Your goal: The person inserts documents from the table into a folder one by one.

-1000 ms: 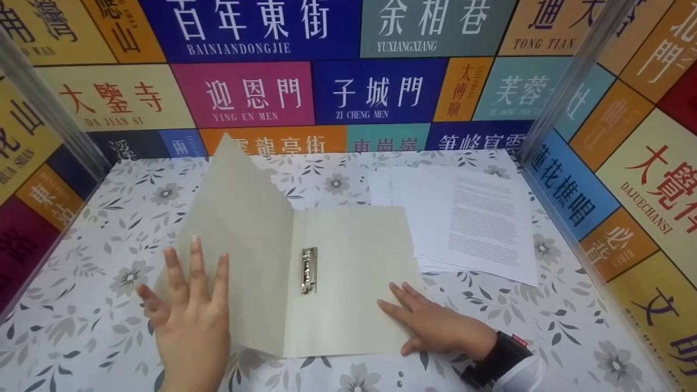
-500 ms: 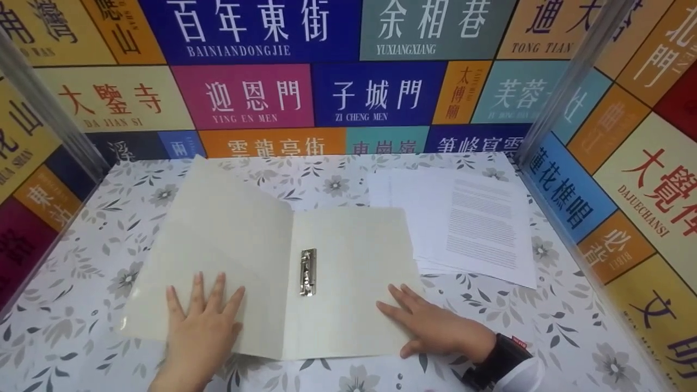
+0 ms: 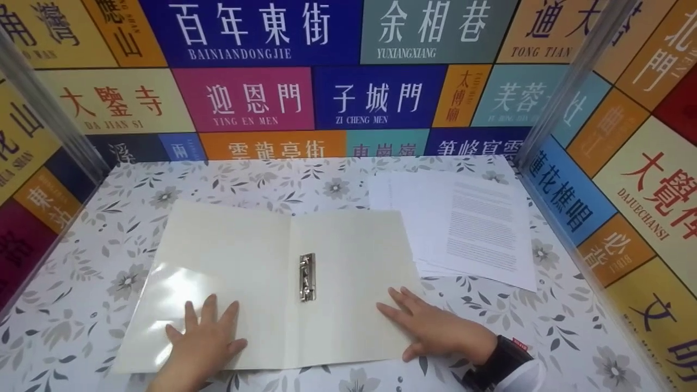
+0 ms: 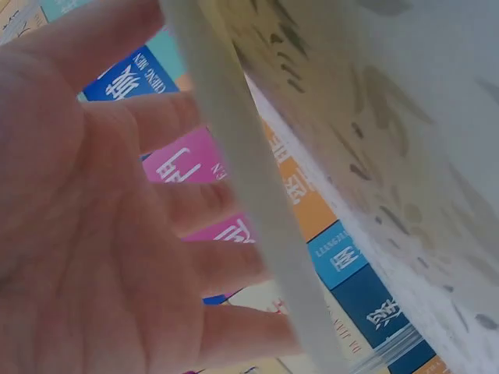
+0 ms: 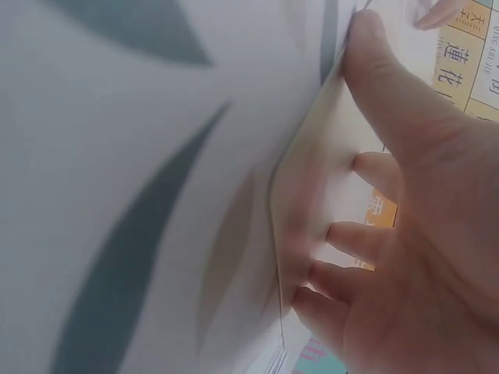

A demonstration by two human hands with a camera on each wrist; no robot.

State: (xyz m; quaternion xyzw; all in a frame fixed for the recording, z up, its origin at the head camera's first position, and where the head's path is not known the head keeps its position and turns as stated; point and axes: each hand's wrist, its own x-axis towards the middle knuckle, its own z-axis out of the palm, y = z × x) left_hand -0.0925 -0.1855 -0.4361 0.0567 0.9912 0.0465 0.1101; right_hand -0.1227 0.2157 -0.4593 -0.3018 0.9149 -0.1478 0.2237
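A cream file folder (image 3: 348, 245) lies spread open on the table in the head view, its metal lever clip (image 3: 307, 277) beside the spine on the right-hand panel. My left hand (image 3: 201, 343) rests on the lower part of the left cover, fingers straight and spread. In the left wrist view, that hand's fingertips meet the pale cover (image 4: 249, 195). My right hand (image 3: 435, 326) lies with extended fingers over the lower right corner of the folder. The right wrist view shows its fingertips touching the folder's surface (image 5: 320, 171). Neither hand grips anything.
Loose white sheets of paper (image 3: 419, 218), the top one printed (image 3: 482, 226), lie right of the folder, partly under its edge. A floral cloth (image 3: 544, 326) covers the table. Panels with colourful signs (image 3: 381, 95) enclose the back and both sides.
The left cover has swung down from a raised slant to lie nearly flat on the table. My left hand has moved down onto it. My right hand has stayed in place.
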